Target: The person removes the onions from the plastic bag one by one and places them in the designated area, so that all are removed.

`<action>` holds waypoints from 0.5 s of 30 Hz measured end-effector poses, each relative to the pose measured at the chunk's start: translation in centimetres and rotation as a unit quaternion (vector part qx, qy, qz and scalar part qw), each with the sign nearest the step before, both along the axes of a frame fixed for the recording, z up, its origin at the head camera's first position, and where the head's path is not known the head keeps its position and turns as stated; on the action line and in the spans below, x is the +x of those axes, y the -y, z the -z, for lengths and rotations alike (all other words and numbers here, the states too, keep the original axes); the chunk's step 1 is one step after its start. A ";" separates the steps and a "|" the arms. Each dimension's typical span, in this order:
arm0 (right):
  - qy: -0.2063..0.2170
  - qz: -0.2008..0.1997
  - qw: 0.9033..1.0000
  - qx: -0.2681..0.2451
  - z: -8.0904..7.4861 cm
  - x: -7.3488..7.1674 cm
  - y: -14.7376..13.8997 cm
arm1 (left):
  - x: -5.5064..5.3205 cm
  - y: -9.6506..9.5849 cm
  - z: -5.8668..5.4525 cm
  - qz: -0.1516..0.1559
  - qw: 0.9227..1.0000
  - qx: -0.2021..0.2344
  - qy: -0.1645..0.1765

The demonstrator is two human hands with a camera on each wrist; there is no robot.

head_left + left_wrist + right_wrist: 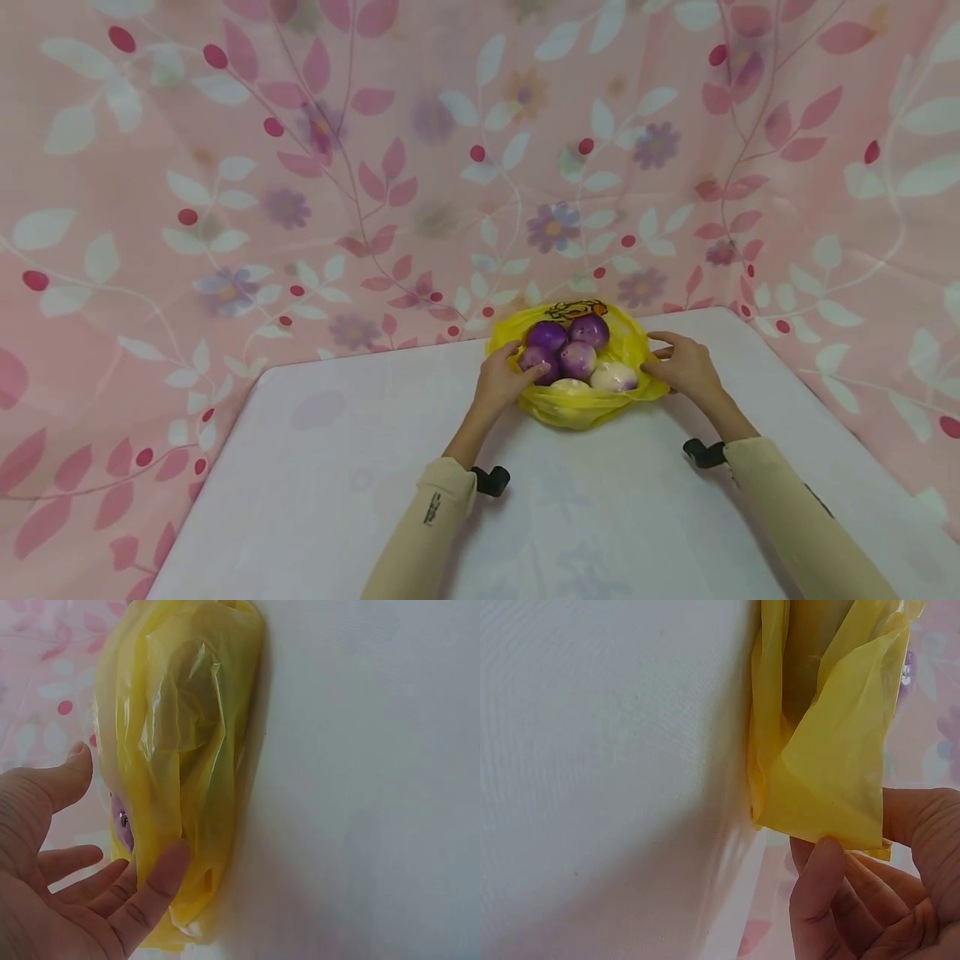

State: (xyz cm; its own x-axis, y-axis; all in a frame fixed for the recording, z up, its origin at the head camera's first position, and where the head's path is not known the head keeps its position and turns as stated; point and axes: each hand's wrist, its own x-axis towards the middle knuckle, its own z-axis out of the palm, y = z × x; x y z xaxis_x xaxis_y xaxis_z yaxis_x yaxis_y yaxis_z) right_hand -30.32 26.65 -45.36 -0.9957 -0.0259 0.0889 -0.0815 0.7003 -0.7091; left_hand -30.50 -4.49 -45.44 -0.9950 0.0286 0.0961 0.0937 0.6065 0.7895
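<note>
We see a yellow plastic bag (581,411) near the far edge of the white desk (337,467), its mouth spread around glossy round vegetables (577,360), some mostly purple, others mostly white. Of our hands, the left hand (498,381) sits at the bag's left side with its fingers parted, one tip against the plastic. Our right hand (688,365) pinches the bag's right edge. Beyond the desk we see a pink floral cloth (420,125).
</note>
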 end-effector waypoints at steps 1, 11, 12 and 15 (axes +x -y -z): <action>0.001 0.000 1.000 0.000 0.0 0.0 0.0 | 0.0 0.0 0.1 -0.002 1.000 -0.002 0.001; 0.006 0.006 1.000 0.001 0.2 -0.2 -0.1 | -0.2 -0.6 0.6 -0.011 1.000 -0.021 -0.019; 0.005 0.006 1.000 0.002 0.2 -0.2 -0.1 | -0.2 -0.6 0.7 -0.012 0.999 -0.026 -0.020; 0.007 0.009 1.000 0.003 0.2 -0.2 -0.1 | -0.2 -0.7 0.8 -0.012 0.999 -0.042 -0.023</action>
